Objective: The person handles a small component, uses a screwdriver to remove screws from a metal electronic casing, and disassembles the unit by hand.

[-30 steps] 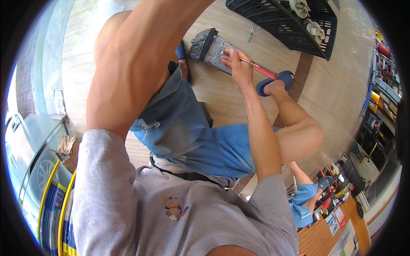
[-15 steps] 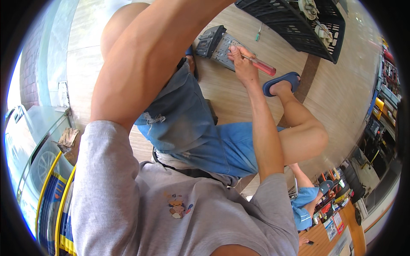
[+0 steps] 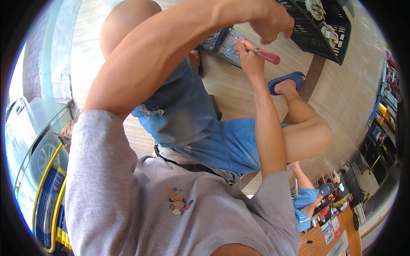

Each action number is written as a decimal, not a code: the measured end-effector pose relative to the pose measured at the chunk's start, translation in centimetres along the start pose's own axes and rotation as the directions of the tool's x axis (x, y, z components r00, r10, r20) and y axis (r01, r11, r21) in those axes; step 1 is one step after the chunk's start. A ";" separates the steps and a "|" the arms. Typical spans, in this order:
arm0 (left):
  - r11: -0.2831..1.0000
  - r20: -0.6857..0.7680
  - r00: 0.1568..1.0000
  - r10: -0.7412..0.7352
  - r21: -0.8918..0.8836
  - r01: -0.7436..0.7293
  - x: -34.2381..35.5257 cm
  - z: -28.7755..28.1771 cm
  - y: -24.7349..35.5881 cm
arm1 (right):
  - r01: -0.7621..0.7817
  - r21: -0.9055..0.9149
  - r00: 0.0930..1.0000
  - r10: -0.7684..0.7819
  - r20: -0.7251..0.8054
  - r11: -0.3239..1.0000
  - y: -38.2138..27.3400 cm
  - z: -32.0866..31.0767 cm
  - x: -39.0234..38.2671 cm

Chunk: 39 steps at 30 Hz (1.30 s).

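Note:
My right hand (image 3: pixel 249 55) grips a red-handled screwdriver (image 3: pixel 267 55), its tip against a grey metal device (image 3: pixel 228 42) lying on the wooden floor between my legs. My left arm reaches across the top of the view. My left hand (image 3: pixel 273 19) hovers above the device, just beside the rim of a black plastic crate (image 3: pixel 329 40). Its fingers are curled, and nothing shows in them. I sit on the floor in blue denim shorts and blue sandals (image 3: pixel 287 80).
The black crate at the top right holds white parts (image 3: pixel 318 8). Another person's leg and hand (image 3: pixel 301 181) are at the lower right, near a wooden counter with small items (image 3: pixel 331 222). A glass wall with a car behind it (image 3: pixel 38 145) runs along the left.
My left hand has come into view from the top and now hangs over the device. My right hand stays on the device with the screwdriver. The view has tilted slightly.

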<state>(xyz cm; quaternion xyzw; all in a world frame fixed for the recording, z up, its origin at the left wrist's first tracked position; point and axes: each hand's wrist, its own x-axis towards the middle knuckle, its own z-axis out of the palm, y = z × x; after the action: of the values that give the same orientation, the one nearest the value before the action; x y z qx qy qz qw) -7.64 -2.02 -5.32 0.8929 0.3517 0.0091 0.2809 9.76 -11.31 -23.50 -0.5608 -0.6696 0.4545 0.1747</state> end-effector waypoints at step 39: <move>0.983 0.247 0.967 -0.067 -0.147 0.106 2.4 8.7 -3.0 | 0.366 -0.486 0.914 -0.405 0.027 0.794 -10.8 -12.2 -2.8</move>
<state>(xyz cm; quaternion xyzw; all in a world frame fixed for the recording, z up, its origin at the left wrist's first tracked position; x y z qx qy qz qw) -5.88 -3.04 -14.58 0.8459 0.3518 -0.0837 0.3920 13.30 -8.41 -7.64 -0.4557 -0.8538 0.2060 0.1448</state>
